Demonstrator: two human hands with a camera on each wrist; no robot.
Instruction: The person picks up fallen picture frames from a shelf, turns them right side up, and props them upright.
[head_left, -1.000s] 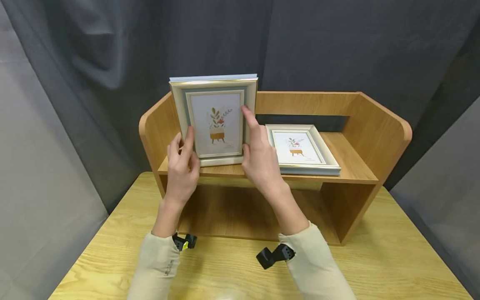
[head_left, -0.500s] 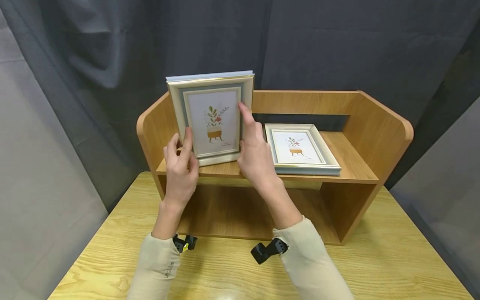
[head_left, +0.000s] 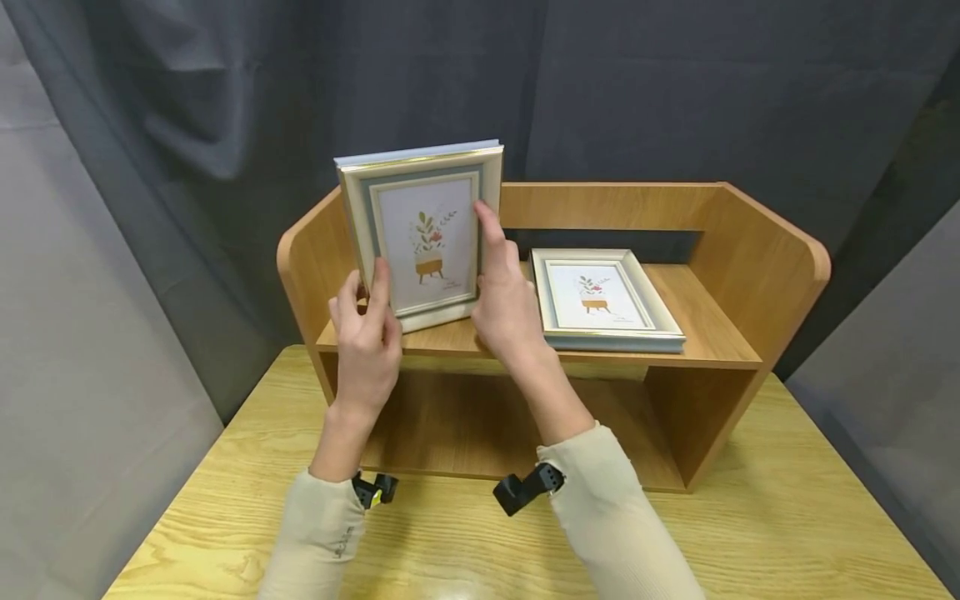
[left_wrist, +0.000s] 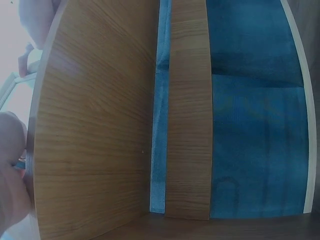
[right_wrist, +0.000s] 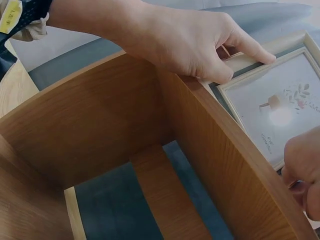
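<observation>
A white and grey picture frame point(head_left: 420, 229) with a plant print stands upright on the left of the wooden shelf's top board point(head_left: 442, 337), turned a little to the left. My left hand point(head_left: 369, 292) holds its lower left corner, thumb on the front in the right wrist view point(right_wrist: 235, 55). My right hand point(head_left: 489, 250) holds the frame's right edge, index finger stretched up along it. In the right wrist view the frame point(right_wrist: 275, 105) shows between both hands. The left wrist view shows only the shelf's side panel point(left_wrist: 100, 130) and part of my hand point(left_wrist: 10, 180).
A second, matching frame point(head_left: 603, 296) lies flat on the shelf's right half. The shelf point(head_left: 757, 250) has raised side and back walls and an open space underneath. It stands on a light wooden table point(head_left: 787, 533), with dark curtains behind.
The upright frame has shifted slightly left and turned, its right side swinging back. Both hands followed it and kept their hold.
</observation>
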